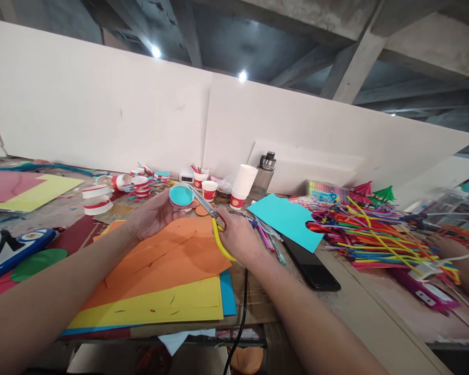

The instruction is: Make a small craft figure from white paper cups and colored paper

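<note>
Over paper [172, 255]: left hand [152, 216] cup [181, 196], right hand [240, 237] scissors [205, 204]; cup-stack [243, 185] print illegible.

1. Orange sheets [168, 255] lie over a yellow sheet [160, 307] at the near edge of the table [355, 307].
2. A teal sheet [285, 219] rests beside a black phone [310, 265].
3. A stack of white paper cups [243, 185] stands next to a grey water bottle [262, 177], before white boards [101, 109].
4. Coloured straws [375, 234] lie heaped at right, paper umbrellas [375, 194] behind them.
5. Cut cup rings [96, 200] sit at left.
</note>
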{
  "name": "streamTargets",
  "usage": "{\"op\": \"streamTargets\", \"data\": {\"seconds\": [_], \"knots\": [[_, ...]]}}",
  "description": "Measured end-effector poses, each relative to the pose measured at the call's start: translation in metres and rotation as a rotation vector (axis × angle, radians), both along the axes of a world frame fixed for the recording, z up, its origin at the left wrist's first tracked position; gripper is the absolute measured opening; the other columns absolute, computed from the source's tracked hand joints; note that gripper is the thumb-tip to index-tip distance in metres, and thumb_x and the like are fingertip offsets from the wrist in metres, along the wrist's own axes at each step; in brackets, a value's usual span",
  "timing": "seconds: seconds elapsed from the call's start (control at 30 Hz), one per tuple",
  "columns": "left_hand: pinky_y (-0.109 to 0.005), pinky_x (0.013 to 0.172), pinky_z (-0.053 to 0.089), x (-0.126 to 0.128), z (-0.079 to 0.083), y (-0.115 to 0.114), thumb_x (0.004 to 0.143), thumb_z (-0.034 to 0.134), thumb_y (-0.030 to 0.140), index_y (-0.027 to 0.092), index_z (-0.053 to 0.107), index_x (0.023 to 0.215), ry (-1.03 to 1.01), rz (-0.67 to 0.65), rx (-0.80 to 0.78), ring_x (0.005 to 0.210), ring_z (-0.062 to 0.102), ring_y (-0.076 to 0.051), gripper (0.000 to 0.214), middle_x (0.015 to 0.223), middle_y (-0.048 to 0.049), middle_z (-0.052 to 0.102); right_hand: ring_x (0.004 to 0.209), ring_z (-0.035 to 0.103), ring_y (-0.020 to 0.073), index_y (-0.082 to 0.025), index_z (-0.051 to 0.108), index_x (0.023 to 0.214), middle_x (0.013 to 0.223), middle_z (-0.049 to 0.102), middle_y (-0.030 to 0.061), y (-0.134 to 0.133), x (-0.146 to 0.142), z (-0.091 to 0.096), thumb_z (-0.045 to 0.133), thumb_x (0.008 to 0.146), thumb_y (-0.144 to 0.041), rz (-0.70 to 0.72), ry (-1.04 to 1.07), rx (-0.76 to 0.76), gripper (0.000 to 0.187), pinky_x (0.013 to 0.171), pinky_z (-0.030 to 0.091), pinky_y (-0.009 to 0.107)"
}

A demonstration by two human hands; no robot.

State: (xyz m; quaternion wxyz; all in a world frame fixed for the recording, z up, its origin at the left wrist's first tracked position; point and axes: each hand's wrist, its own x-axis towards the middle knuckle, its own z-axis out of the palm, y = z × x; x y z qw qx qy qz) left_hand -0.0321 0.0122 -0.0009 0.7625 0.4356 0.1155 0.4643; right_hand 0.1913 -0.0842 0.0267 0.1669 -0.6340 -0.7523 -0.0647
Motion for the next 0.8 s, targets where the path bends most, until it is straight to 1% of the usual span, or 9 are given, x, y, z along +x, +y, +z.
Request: {"op": "streamTargets", "data": {"seconds": [0.07,0.17,0.3,0.47,0.63,0.7,0.8], "knots": [[-0.026,0.073,0.061,0.0002,-0.0004,-0.0008,0.100,0.049,0.035,0.012,0.065,0.119,-0.005,0.011,-0.004,0.101,0.073,-0.024,0.034,0.112,-0.0155,0.075,0.096,0.069,0.0227,-0.023,0.061,0.123,0.109,0.074,0.0086,-0.0001,-0.0001,-0.0007,0.048,0.091,-0.020,0.019,0.025,0.018,0.034,0.074,0.043,0.027],[-0.026,0.067,0.060,0.0004,-0.0009,-0.0010,0.097,0.055,0.037,0.012,0.067,0.113,0.017,-0.019,0.030,0.095,0.075,-0.025,0.032,0.108,-0.0156,0.075,0.097,0.068,0.0229,-0.024,0.060,0.124,0.112,0.072,0.0083,-0.0014,-0.0006,0.0000,0.048,0.092,-0.022,0.029,0.041,0.040,0.035,0.074,0.044,0.027],[-0.026,0.062,0.059,0.0009,-0.0017,-0.0005,0.094,0.059,0.041,0.013,0.068,0.111,0.031,-0.060,0.074,0.090,0.075,-0.025,0.035,0.107,-0.0161,0.075,0.101,0.067,0.0233,-0.023,0.059,0.126,0.113,0.071,0.0086,-0.0012,-0.0010,0.0004,0.050,0.090,-0.019,0.040,0.030,0.039,0.037,0.079,0.046,0.028],[-0.025,0.062,0.058,-0.0001,-0.0008,-0.0002,0.095,0.059,0.039,0.013,0.068,0.113,0.049,-0.054,0.092,0.087,0.075,-0.024,0.033,0.105,-0.0153,0.075,0.106,0.066,0.0229,-0.021,0.058,0.127,0.113,0.071,0.0105,0.0005,-0.0009,-0.0017,0.049,0.089,-0.015,0.045,0.015,0.044,0.039,0.086,0.046,0.028],[-0.027,0.063,0.059,-0.0004,0.0005,0.0002,0.096,0.055,0.041,0.013,0.067,0.114,0.074,-0.042,0.072,0.086,0.075,-0.024,0.036,0.104,-0.0157,0.075,0.099,0.068,0.0233,-0.021,0.060,0.125,0.110,0.073,0.0089,0.0003,-0.0002,-0.0018,0.048,0.089,-0.015,0.058,0.001,0.058,0.038,0.080,0.046,0.028],[-0.026,0.062,0.059,-0.0005,0.0013,0.0005,0.097,0.053,0.043,0.012,0.068,0.109,0.068,-0.037,0.067,0.084,0.075,-0.023,0.036,0.102,-0.0154,0.075,0.097,0.068,0.0232,-0.021,0.061,0.123,0.109,0.073,0.0082,0.0002,-0.0003,-0.0012,0.047,0.089,-0.014,0.058,-0.009,0.055,0.037,0.078,0.045,0.027],[-0.025,0.058,0.058,-0.0013,0.0036,0.0007,0.096,0.053,0.046,0.011,0.069,0.099,0.053,-0.036,0.048,0.078,0.074,-0.022,0.038,0.093,-0.0141,0.076,0.096,0.068,0.0225,-0.021,0.061,0.122,0.109,0.073,0.0078,-0.0004,-0.0012,0.0003,0.048,0.089,-0.014,0.062,-0.025,0.042,0.036,0.076,0.045,0.027]]}}
